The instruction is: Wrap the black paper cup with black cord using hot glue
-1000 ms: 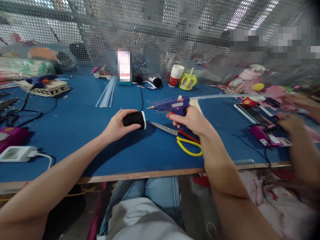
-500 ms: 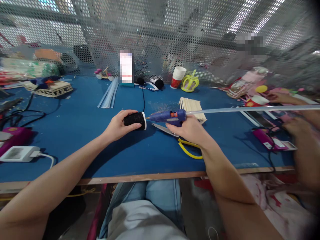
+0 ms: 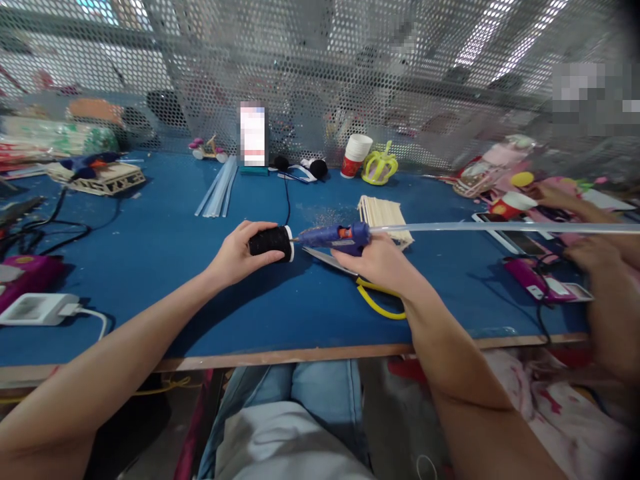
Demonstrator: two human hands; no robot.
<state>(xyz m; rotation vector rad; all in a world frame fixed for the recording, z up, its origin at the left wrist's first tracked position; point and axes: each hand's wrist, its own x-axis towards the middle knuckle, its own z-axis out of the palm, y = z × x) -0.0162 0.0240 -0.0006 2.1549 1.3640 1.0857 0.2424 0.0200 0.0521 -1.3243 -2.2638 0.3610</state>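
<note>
My left hand (image 3: 239, 255) is closed around a black spool (image 3: 269, 244) with a white rim, which lies sideways with its rim facing right. In my right hand (image 3: 383, 261) is a blue glue gun (image 3: 333, 236); its nozzle points left and meets or nearly meets the spool's white end. A long translucent glue stick (image 3: 480, 227) runs out of the gun's back toward the right edge. Scissors with yellow handles (image 3: 375, 307) lie on the table under my right hand, their blades partly covered.
Behind my right hand lies a bundle of pale wooden sticks (image 3: 385, 212). Glue sticks (image 3: 219, 190), a phone (image 3: 253, 135), paper cups (image 3: 356, 155) and a yellow-green basket (image 3: 380, 165) line the back. White adapter (image 3: 37, 309) at left. A co-worker's hands (image 3: 583, 250) work at right.
The glue gun's nozzle has come slightly closer to the spool's white end. The rear of the long glue stick has dipped a little. Both hands keep their holds.
</note>
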